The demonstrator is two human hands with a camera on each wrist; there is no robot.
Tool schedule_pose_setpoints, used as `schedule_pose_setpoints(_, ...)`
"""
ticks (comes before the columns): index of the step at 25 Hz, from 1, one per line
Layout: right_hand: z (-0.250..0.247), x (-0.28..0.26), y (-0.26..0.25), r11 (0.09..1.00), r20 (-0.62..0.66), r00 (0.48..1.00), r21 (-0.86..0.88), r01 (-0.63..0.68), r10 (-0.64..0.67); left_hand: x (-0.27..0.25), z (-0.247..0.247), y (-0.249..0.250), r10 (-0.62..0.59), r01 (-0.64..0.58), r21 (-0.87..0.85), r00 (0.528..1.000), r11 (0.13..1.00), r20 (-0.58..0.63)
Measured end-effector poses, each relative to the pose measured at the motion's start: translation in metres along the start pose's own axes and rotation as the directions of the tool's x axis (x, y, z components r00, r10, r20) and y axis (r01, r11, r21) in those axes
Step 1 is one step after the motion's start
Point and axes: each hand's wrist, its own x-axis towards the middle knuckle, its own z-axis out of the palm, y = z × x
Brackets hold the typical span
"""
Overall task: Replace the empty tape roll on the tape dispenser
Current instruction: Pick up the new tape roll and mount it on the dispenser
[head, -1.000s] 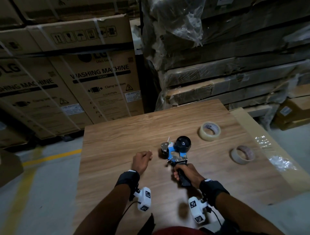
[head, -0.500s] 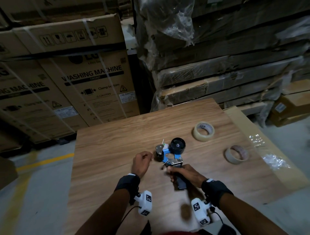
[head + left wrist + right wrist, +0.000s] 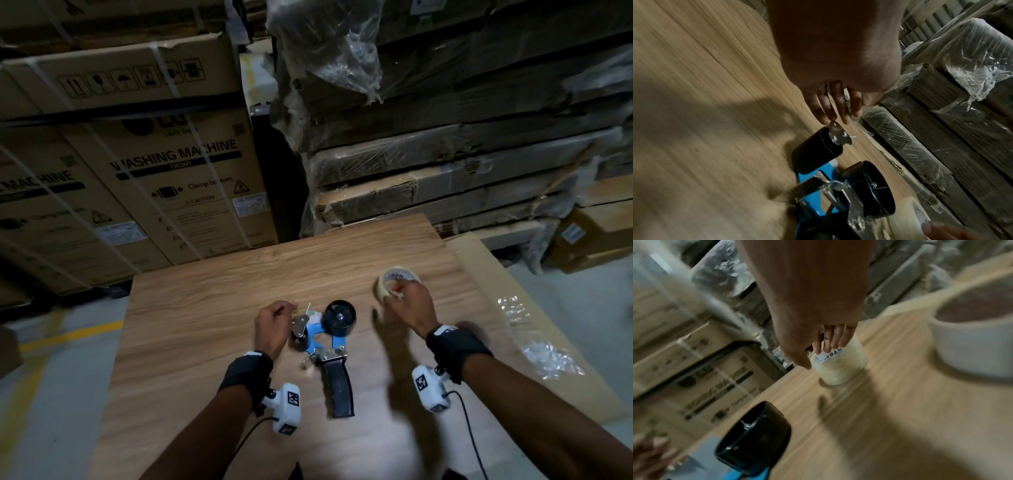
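**Gripping the new roll beside the bare dispenser**

Pinching a cream tape roll [image 3: 394, 282] by its upper rim, the right hand [image 3: 409, 306] has fingers [image 3: 835, 337] curled into the core and the thumb on the outer wall; the roll stands tilted on edge on the table [image 3: 205, 325], its lower rim seemingly still touching the wood, though blur leaves that unsure; printed letters show on the core just under the fingertips.

Left of that grip, near but apart, lies the dispenser [image 3: 325, 335]; its black hub [image 3: 339, 317] carries no roll and faces up; the black handle [image 3: 339, 390] points back toward the person.

On the far side of the dispenser from the roll, the left hand [image 3: 272, 325] hangs with fingers [image 3: 842, 105] loosely bent and spread, clasping nothing; the fingertips sit right at the metal tab [image 3: 835, 129] above the black roller [image 3: 813, 154]; contact cannot be judged.

Right of the gripping hand, in the wrist view only, a pale empty core [image 3: 972, 344] rests flat on the wood.
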Motion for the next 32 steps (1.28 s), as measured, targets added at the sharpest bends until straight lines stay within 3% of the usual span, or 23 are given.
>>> schedule_pose_setpoints(2, 0.005, 0.019, 0.004, 0.978, 0.080, 0.989, -0.157, 0.139, -0.128, -0.004, 0.011, 0.007, 0.002, -0.002, -0.006, 0.999, 1.000, -0.039)
schedule_pose_setpoints(4, 0.016, 0.029, 0.007, 0.960, 0.188, 0.966, -0.186, 0.211, -0.176, -0.008, 0.020, 0.014, -0.005, 0.004, -0.012, 0.996, 1.000, -0.086)
schedule_pose_setpoints(6, 0.024, 0.036, 0.010, 0.970, 0.238, 0.961, -0.161, 0.182, -0.141, -0.009, 0.029, 0.017, -0.021, 0.018, -0.031, 0.994, 0.999, -0.108)
schedule_pose_setpoints(10, 0.030, 0.035, 0.012, 0.969, 0.202, 0.964, -0.141, 0.202, -0.172, -0.013, 0.040, 0.025, -0.006, 0.005, -0.009, 0.989, 1.000, -0.147)
schedule_pose_setpoints(14, 0.013, 0.021, 0.000, 0.992, 0.154, 0.985, 0.111, 0.057, -0.074, -0.020, 0.052, 0.038, 0.097, -0.090, 0.050, 0.983, 0.995, -0.155)
schedule_pose_setpoints(16, 0.007, 0.010, -0.006, 0.953, 0.186, 0.982, 0.303, -0.018, -0.041, -0.023, 0.060, 0.046, 0.119, -0.115, 0.046, 0.987, 0.992, -0.108)
schedule_pose_setpoints(20, -0.003, -0.021, -0.030, 0.749, 0.329, 0.937, 0.649, -0.134, -0.118, -0.033, 0.076, 0.065, 0.149, -0.147, -0.049, 0.988, 0.988, 0.050)
schedule_pose_setpoints(24, -0.010, -0.044, -0.056, 0.650, 0.393, 0.888, 0.744, -0.154, -0.240, -0.047, 0.080, 0.082, 0.171, -0.125, -0.203, 0.959, 0.971, 0.224)
schedule_pose_setpoints(32, -0.010, -0.073, -0.094, 0.642, 0.396, 0.862, 0.758, -0.113, -0.317, -0.051, 0.038, 0.077, 0.112, -0.014, -0.359, 0.961, 0.933, 0.254)
